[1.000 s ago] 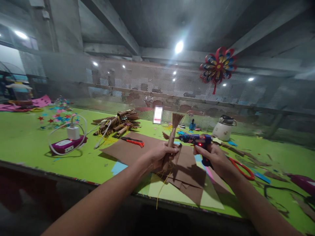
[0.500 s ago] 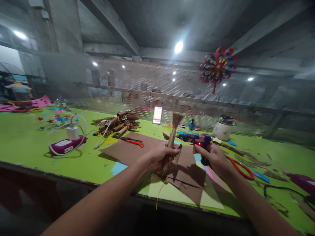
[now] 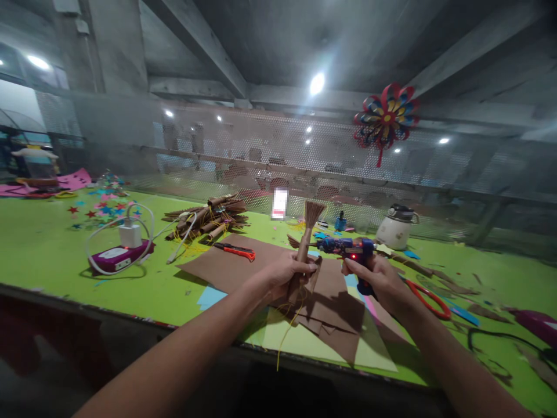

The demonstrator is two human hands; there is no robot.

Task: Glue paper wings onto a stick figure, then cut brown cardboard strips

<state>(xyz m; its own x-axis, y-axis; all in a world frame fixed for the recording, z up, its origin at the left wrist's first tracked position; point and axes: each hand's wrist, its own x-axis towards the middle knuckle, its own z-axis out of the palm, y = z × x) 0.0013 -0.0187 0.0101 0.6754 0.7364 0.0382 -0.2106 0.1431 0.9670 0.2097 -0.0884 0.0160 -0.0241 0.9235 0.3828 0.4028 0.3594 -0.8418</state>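
My left hand (image 3: 285, 273) is closed around a rolled brown paper stick with a fringed top (image 3: 308, 227), held upright over the table. Thin yellow strands hang from its lower end. My right hand (image 3: 378, 277) grips a blue glue gun (image 3: 350, 248) with a red light on; its nozzle points left toward the roll, a short gap away. Under both hands lie brown paper sheets (image 3: 331, 296) on a pale yellow sheet.
On the green table (image 3: 43, 244) lie a pile of finished brown rolls (image 3: 213, 217), a red-handled cutter (image 3: 237, 250), a purple power strip with a white charger (image 3: 119, 252), red scissors (image 3: 429, 299), a white pot (image 3: 395, 226) and paper scraps. A paper pinwheel (image 3: 385, 119) hangs on the mesh fence.
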